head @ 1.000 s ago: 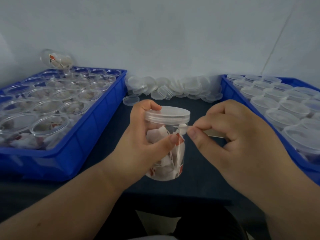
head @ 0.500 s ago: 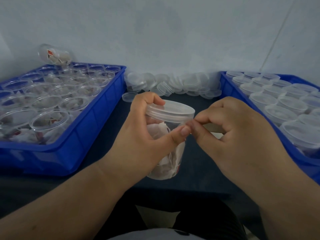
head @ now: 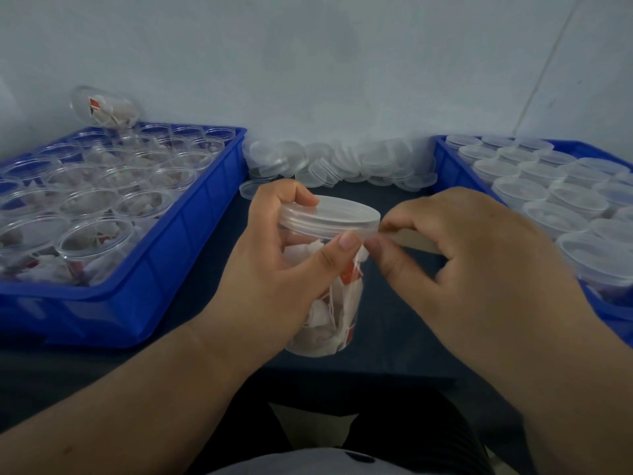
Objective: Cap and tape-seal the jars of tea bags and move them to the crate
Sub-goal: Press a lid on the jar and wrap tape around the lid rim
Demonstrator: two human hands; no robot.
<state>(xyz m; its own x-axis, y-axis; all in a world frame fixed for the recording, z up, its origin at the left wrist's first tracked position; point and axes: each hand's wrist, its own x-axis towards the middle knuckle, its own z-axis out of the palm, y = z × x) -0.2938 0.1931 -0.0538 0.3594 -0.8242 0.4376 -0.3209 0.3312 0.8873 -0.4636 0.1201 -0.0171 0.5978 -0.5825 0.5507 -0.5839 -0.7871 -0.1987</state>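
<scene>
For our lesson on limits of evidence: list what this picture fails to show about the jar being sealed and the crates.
Head view only:
- Where the tape strip ends: hidden inside the right hand.
- Whether it sticks to the lid yet: covered by the thumb of the left hand.
- The right crate: cut off by the frame edge, capped jars uncountable.
- Print on tea bag tags in the jar: too small.

Dark table (head: 387, 347): blue crates (head: 154, 269), loose lids (head: 342, 162)

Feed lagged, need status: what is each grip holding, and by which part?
Left grip holds the clear plastic capped jar of tea bags around its upper body. Right grip pinches a pale tape strip beside the lid rim.
</scene>
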